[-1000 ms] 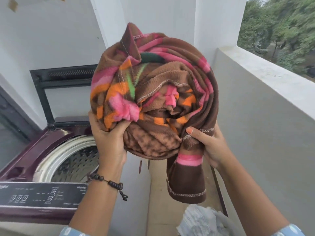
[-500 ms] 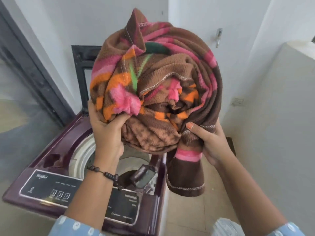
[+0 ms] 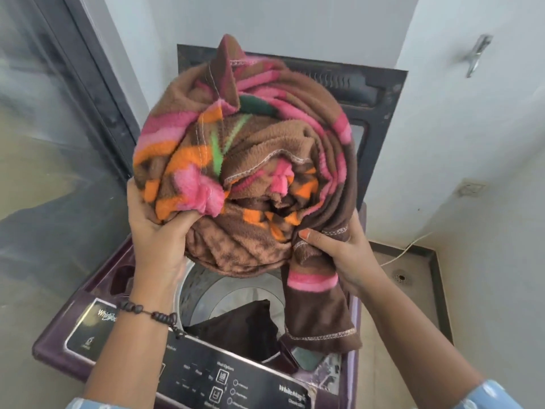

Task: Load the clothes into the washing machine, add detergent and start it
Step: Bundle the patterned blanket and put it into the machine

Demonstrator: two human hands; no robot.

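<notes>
Fingers of the left hand (image 3: 156, 231) and right hand (image 3: 342, 255) curl into the underside of a bundled brown, pink and orange blanket (image 3: 244, 172), holding it above the open drum (image 3: 206, 290) of the maroon washing machine (image 3: 73, 335), where a dark garment (image 3: 244, 326) already lies.

both hands, left hand (image 3: 156, 228) and right hand (image 3: 345, 255), grip a bundled blanket (image 3: 244, 172) above the open washer (image 3: 88, 314); dark cloth (image 3: 244, 329) lies in its drum.
</notes>
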